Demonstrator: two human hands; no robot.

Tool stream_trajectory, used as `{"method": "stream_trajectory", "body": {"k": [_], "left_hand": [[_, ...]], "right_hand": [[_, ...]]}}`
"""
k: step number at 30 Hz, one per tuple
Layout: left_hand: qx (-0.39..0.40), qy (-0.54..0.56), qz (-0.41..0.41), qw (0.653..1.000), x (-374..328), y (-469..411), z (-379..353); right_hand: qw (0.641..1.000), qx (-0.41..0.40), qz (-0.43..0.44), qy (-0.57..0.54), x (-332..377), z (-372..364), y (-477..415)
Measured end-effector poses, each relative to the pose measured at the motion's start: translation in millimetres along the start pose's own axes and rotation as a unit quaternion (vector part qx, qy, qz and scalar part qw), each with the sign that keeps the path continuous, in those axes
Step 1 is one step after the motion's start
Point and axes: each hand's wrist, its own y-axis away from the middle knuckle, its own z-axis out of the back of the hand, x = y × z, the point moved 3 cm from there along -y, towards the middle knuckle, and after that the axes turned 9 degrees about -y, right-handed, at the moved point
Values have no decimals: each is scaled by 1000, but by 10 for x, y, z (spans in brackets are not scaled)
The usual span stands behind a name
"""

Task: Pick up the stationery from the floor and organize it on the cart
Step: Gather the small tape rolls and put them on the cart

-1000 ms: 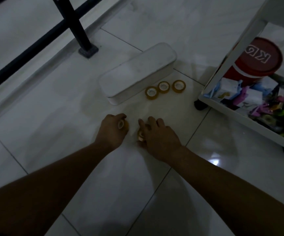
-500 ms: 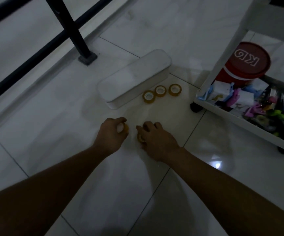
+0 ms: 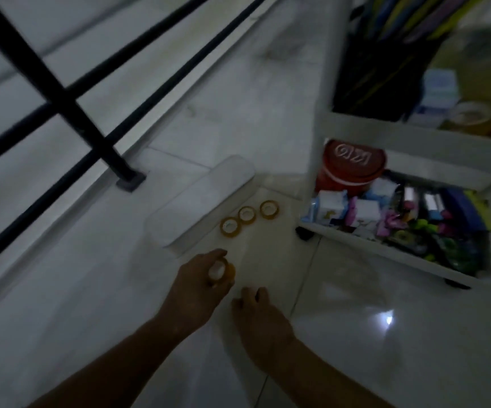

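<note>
Whereas it lay on the floor (image 3: 356,348) a second ago, one tape roll (image 3: 220,270) is now lifted, pinched in the curled left grip (image 3: 197,290). The right grip (image 3: 260,322) is curled alongside; its contents cannot be told. Three rolls (image 3: 247,214) are left beyond; delivery to the cart (image 3: 385,253), rightward, is judged next.

Head camera looks steeply down, close above the floor (image 3: 356,348).

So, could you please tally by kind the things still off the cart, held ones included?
Tape rolls lying on the floor: 3
Tape roll held in the left hand: 1
White box on the floor: 1
Total: 5. Whether the curled right hand hides another roll cannot be told.
</note>
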Motion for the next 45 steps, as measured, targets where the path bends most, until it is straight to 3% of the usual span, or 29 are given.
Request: {"method": "stream_trajectory", "body": {"k": [4, 7, 11, 17, 23, 26, 30, 34, 40, 45], "left_hand": [[45, 55, -96, 993, -662, -5, 18], [75, 76, -185, 977, -1242, 67, 25], [76, 81, -297, 948, -2058, 180, 137], [7, 115, -379, 918, -2936, 217, 600], [-54, 107, -368, 922, -3307, -77, 869], [-89, 52, -376, 921, -3376, -283, 905], [-107, -1, -418, 902, -3427, -444, 926], [-84, -93, -473, 872, -3452, -605, 938], [-50, -172, -420, 890, -3491, -780, 895], [-64, -220, -394, 890, -3476, -896, 822]], "right_hand": [[990, 49, -120, -54, -461, 196, 466], [956, -27, -219, -193, -929, 486, 861], [928, -113, -243, -259, -1331, 1197, 1477], [899, -287, -201, -263, -1274, 2287, 2394], [852, -427, -131, -273, -1029, 3039, 2520], [850, -479, -120, -182, -1030, 3247, 2331], [867, -474, -125, -86, -1158, 3380, 2040], [885, -439, -133, -88, -1319, 3381, 1836], [909, -364, -166, -112, -1450, 3458, 1567], [895, -396, -175, -105, -1552, 3444, 1518]]}}
